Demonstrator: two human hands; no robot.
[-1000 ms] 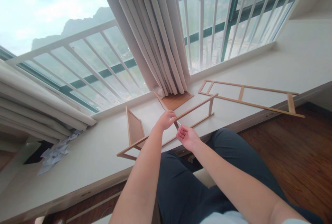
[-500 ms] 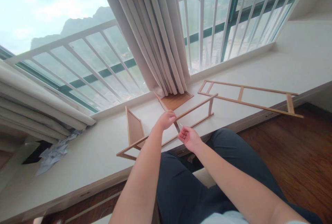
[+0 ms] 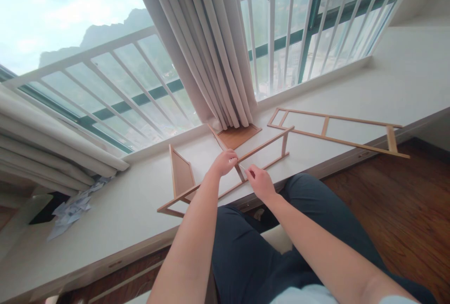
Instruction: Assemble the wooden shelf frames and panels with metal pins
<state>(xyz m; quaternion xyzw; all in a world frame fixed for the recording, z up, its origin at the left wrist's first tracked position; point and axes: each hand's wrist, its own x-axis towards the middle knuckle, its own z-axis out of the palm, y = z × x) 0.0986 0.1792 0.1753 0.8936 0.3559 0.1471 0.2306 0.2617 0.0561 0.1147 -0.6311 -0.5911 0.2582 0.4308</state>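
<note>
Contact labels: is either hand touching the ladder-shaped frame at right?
No: left hand and right hand, both at the nearer wooden frame, lie apart from the ladder-shaped frame.

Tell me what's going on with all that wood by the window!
A person's left hand is closed on the upper rail of a wooden frame on the white ledge. Just beside it, the right hand pinches a thin, pale rod pointing toward the frame; what the rod is, I can't tell. A ladder-like frame lies off to the right, one end sticking out past the ledge's edge.
</note>
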